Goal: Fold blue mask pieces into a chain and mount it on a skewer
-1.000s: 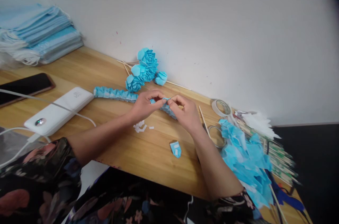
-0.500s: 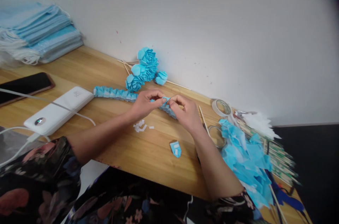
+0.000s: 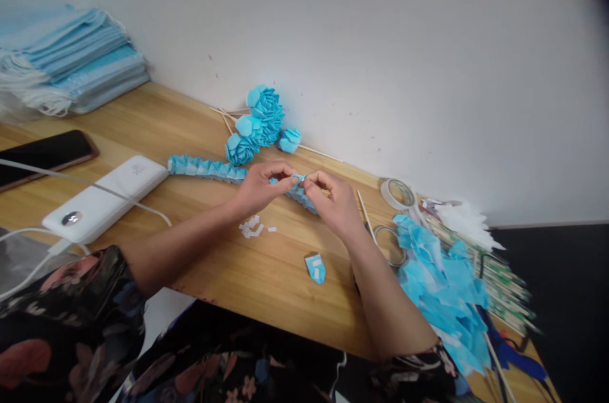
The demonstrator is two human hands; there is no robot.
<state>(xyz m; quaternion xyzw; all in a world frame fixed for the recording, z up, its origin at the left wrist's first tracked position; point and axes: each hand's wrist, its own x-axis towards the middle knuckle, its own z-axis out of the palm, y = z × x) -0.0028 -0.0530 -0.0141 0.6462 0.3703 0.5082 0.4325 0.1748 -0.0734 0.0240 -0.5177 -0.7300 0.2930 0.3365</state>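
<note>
Both hands meet above the table, pinching a small blue piece between them. My left hand has thumb and fingers closed on its left side. On its right side, the fingertips of my right hand are pressed together, with a tiny pale bit at their tips. Behind and beneath the hands runs a long row of folded blue pieces. Small white strips lie in front of my left hand. A single blue petal with white strips on it rests nearer the front edge.
Blue flowers on sticks lie near the wall. At left are stacked masks, a black phone and a white power bank with cables. Tape rolls, blue sheets and a blue-handled tool are at right.
A tiny pale bit now shows at my right fingertips. Otherwise the hands and the objects keep their places.
</note>
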